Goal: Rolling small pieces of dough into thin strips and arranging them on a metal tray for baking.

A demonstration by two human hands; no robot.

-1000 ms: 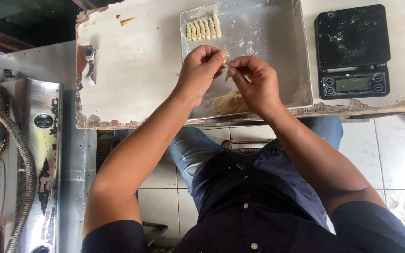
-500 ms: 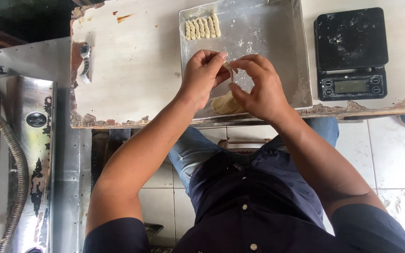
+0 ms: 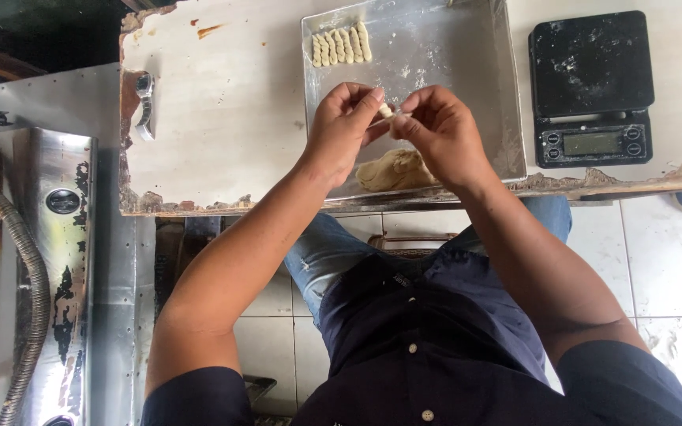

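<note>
Both hands have drawn slightly apart since half a second ago, when they were pressed close together over the tray, so that a small piece of dough [image 3: 386, 110] now shows between the fingertips. The left hand [image 3: 346, 126] has its fingers curled in, thumb and forefinger pinched on one end of the piece; the right hand [image 3: 441, 130] is likewise curled and pinches the other end, so both are closed on the same bit of dough, held in the air just above the metal tray [image 3: 467, 55] in the upper middle of the frame. As to progress, a short row of finished twisted dough sticks [image 3: 341, 46] lies side by side in the upper left corner of the tray, which suggests that several pieces are already shaped and laid down. Most of the floured tray is bare. A lump of unshaped dough [image 3: 395, 170] rests at the tray's lower edge, just below the hands and partly hidden by them, so by the look of it a good share of the dough is still to be worked. The piece in hand seems only partly formed, though it is too small to tell its shape. On the tabletop [image 3: 222, 110], a black digital scale [image 3: 591, 83] sits to the right of the tray with nothing on it, and a small metal object [image 3: 145, 102] lies near the left edge.
</note>
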